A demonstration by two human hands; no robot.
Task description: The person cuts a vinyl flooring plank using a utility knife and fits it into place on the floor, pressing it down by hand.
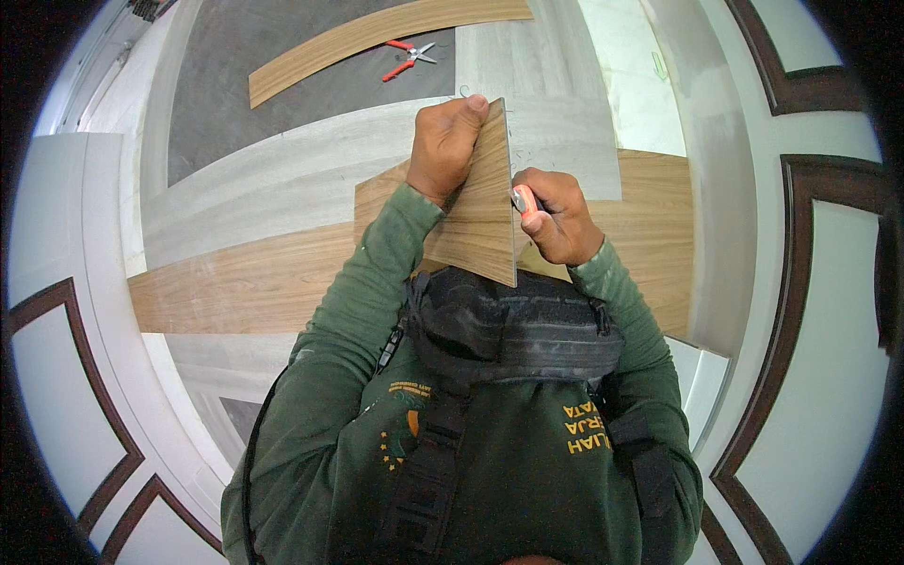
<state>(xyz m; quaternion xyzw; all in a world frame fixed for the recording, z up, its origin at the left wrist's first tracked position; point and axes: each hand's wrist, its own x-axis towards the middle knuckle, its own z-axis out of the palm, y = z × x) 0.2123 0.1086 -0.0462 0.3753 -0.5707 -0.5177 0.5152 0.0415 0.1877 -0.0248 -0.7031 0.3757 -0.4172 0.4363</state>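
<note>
A wood-look plank piece [480, 226] stands tilted on edge in front of my body, its thin edge facing right. My left hand [443, 146] is closed around the plank's far end, with the thumb near its top corner. My right hand [565, 221] is closed on a small orange and silver tool, which looks like a utility knife [524, 200]. The knife's near end is right beside the plank's edge; its blade cannot be made out, nor whether it touches. Behind the held piece, a black waist bag [518, 330] lies across my front.
Red-handled snips [410, 60] lie spread on the dark grey floor [311, 56], beside a long wood-look plank [377, 42]. Grey planks [282, 179] and brown planks [245, 282] cover the floor nearby. White panels with dark brown trim [791, 282] stand on both sides.
</note>
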